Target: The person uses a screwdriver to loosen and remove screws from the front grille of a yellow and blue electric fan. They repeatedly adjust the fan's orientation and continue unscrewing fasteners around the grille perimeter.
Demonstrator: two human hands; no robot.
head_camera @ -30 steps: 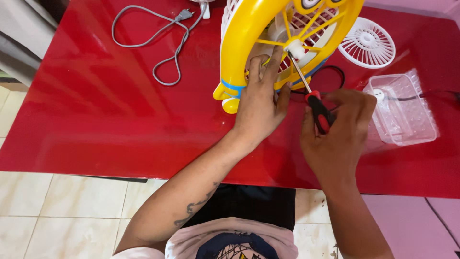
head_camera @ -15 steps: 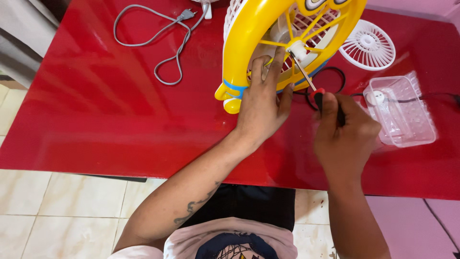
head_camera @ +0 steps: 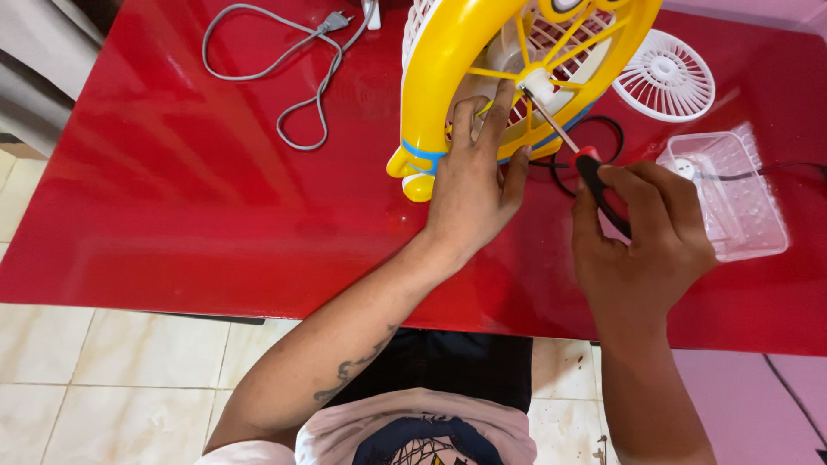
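- My left hand [head_camera: 472, 185] presses open on the yellow fan [head_camera: 457, 52], cut off at twelve o'clock.
- My right hand [head_camera: 642, 245] grips the screwdriver [head_camera: 575, 146]; bare red bench [head_camera: 172, 198] at nine o'clock.

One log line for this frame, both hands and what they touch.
left hand: steadies yellow fan | right hand: holds screwdriver, tip at fan hub | nearby: clear tray, grey cord, red table

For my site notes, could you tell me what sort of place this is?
Probably a home or a small repair corner rather than a factory: a glossy red table stands on pale floor tiles, and on it lie a yellow fan, a loose grey power cord and a clear plastic tray.
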